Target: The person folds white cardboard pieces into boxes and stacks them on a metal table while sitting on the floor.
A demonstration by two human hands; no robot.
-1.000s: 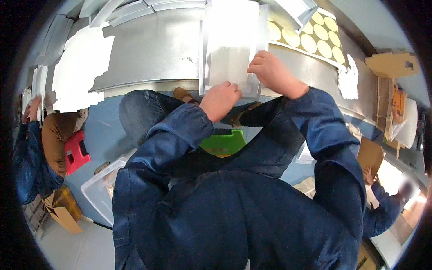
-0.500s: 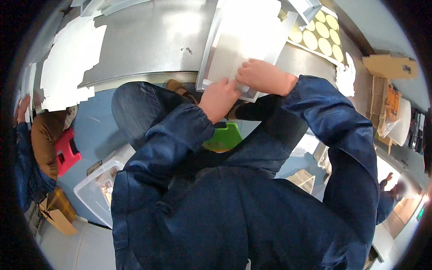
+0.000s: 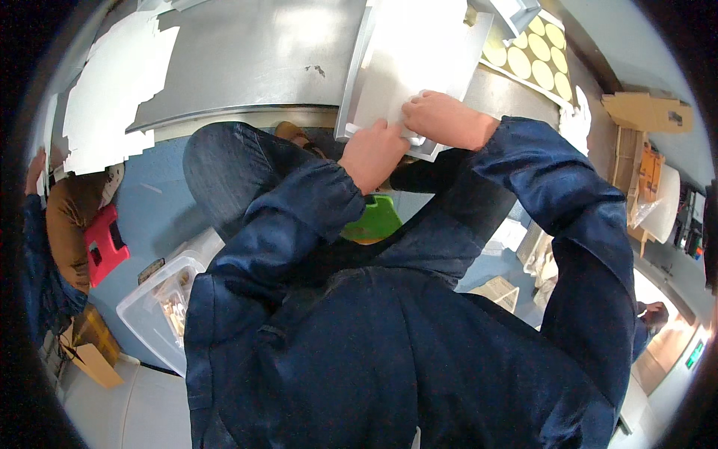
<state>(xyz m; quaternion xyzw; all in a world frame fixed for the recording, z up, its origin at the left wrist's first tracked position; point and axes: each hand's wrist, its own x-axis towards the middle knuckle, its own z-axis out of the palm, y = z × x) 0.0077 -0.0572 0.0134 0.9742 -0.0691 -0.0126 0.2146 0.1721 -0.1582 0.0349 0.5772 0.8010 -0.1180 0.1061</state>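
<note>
The shallow white box [image 3: 383,96] has swung far-end right, overhanging the near side of the steel table [image 3: 250,63]; left hand [image 3: 373,155] and right hand [image 3: 446,120] curl at its near end, pinching or not I cannot tell.

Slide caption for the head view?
Left hand and right hand close together at the near end of a shallow pale box extending past a metal tabletop.

Floor [image 3: 161,198]: blue, visible left and right of centre.
Worktable [image 3: 232,71]: bare metal top, far side, glossy with glare.
Red stool [image 3: 107,245]: plastic, left.
Green stool [image 3: 379,218]: plastic, near centre.
Wall [image 3: 639,41]: pale grey, far right.
Light [image 3: 658,288]: bright white, right, near a lit green sign [image 3: 695,353].
</note>
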